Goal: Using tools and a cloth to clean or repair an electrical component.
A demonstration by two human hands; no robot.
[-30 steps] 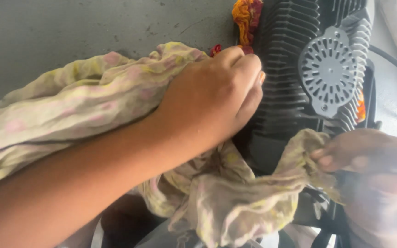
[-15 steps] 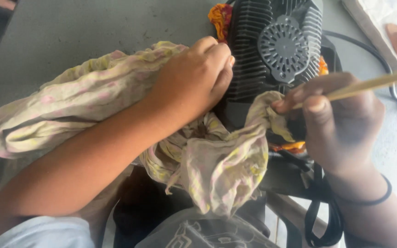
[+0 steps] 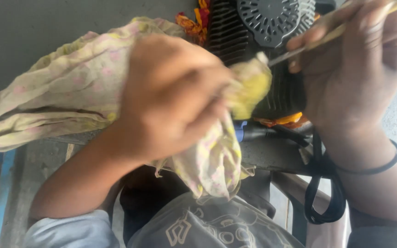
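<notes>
Now the left hand point(image 3: 171, 96) grips a floral cloth point(image 3: 65, 92) against the black finned engine point(image 3: 258, 41); right of it, the right hand point(image 3: 350, 69) pinches a thin stick point(image 3: 341, 30), grey floor point(image 3: 47, 23) behind.

The scene is lit by soft, even daylight, and no hard shadows are cast. The left hand point(image 3: 171, 96) is smeared by motion blur, as is the yellow cloth point(image 3: 70, 87) beside it. The black ribbed casing point(image 3: 272, 27) above the cloth is rendered sharper. No glare is seen.
</notes>
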